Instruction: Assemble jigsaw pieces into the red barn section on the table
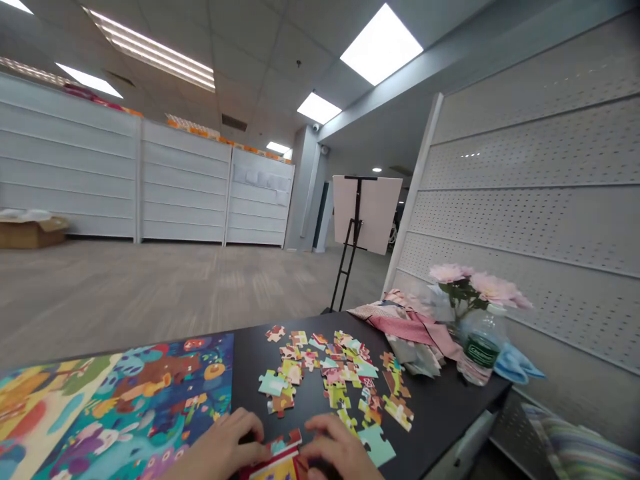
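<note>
My left hand (227, 443) and my right hand (340, 450) rest at the near edge of a black table (450, 400), fingers curled down onto a small joined cluster of red and yellow puzzle pieces (280, 459) between them. Both hands touch that cluster. Several loose colourful puzzle pieces (335, 373) lie scattered just beyond my hands. To the left lies a large colourful puzzle picture (120, 400) with cartoon animals.
A clear bottle with pink flowers (475, 320) stands at the table's right end, beside folded cloth (400, 320) and a blue cloth (517, 365). A black easel with a board (363, 220) stands behind. A perforated white panel (525, 200) lines the right. A cardboard box (30, 232) sits far left.
</note>
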The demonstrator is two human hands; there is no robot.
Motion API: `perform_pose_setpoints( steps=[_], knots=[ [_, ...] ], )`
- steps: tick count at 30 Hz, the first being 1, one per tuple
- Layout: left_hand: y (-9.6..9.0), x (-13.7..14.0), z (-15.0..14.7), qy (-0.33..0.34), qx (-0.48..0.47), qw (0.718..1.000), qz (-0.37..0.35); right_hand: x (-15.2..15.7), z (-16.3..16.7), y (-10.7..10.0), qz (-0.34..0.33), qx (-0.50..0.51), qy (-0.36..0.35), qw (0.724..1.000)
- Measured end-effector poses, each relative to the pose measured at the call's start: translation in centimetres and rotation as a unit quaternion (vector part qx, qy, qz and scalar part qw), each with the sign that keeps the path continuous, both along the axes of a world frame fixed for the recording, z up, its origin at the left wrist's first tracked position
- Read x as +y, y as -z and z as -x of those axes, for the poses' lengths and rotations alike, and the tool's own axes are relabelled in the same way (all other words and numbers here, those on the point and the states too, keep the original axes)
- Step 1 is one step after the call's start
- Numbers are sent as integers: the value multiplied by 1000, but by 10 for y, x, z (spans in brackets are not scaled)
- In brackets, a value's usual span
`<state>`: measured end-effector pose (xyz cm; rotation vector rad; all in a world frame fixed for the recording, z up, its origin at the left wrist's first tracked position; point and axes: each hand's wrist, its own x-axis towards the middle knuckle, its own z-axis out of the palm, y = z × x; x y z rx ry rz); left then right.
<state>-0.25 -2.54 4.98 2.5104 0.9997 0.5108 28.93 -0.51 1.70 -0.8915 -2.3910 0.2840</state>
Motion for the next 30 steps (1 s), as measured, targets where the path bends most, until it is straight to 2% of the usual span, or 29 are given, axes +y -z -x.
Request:
perform_pose_setpoints(
  steps=[2, 4, 7, 10, 14, 16, 18, 21, 22, 24, 26, 30],
  knots=[
    [24, 14, 2, 24, -12, 999, -44, 14, 9, -26, 36, 21, 66, 997],
    [48, 30, 4, 34, -4, 996, -80, 37, 23, -43, 62, 20, 128, 990],
    [65, 45, 7, 28, 10, 994, -106, 77, 42, -43, 79, 16, 160, 984],
    [53, 42, 9, 14, 44, 993, -108, 105, 50, -31, 92, 34, 174, 980],
    [9, 14, 3, -11, 96, 995, -36, 106, 41, -30, 125, 75, 163, 976],
    [-9, 1, 1, -39, 63, 997, 2, 90, 37, -39, 143, 88, 136, 976],
    [-17, -5, 2, -53, 19, 998, 18, 67, 38, -48, 173, 88, 85, 977],
    [-13, -6, 5, -44, -36, 998, 22, 27, 51, -51, 262, 37, -13, 964],
    [-10, -4, 5, -40, -45, 998, 19, 17, 58, -48, 267, 12, -36, 963],
    [-5, -2, 6, -39, -54, 998, 12, 3, 70, -40, 218, -22, -61, 974],
    [-4, -1, 7, -45, -56, 997, 5, -1, 75, -28, 126, -34, -70, 989],
    [-6, -2, 8, -46, -48, 998, 0, 5, 62, 0, -43, -34, -89, 995]
  ],
)
